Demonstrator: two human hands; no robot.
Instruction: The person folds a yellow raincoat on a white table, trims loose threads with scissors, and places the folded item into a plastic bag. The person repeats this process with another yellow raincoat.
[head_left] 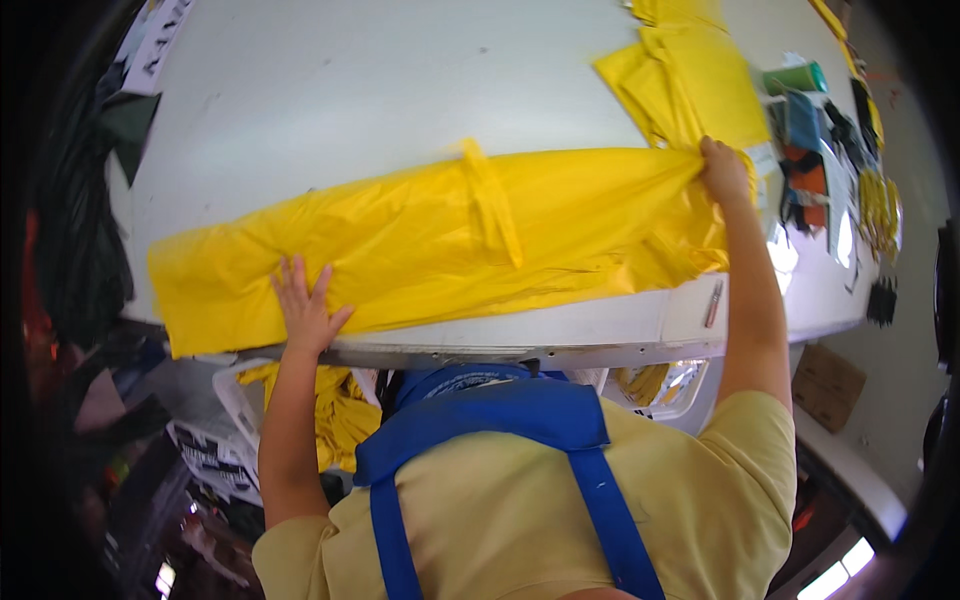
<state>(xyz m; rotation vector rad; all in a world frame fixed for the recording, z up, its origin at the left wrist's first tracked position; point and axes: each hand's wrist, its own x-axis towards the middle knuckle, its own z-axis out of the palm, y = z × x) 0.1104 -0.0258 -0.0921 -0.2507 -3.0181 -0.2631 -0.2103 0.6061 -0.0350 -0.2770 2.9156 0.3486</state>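
A long piece of shiny yellow sheet material [400, 230], folded lengthwise, lies across the near part of the white table. A narrow yellow strap [492, 205] stands out from its middle. My left hand [307, 305] rests flat on the left part of the sheet, fingers spread. At the far right end, my right hand [725, 172] is closed on the sheet's upper corner, and creases run from the grip. Another folded yellow piece [700, 85] lies just beyond my right hand.
Along the right side are a green roll [795, 79], an orange item [808, 185] and a small pen-like tool [713, 304]. Below the table's metal edge [450, 355] stand white crates, one with yellow material [345, 415]. Dark fabric [85, 230] hangs at the left.
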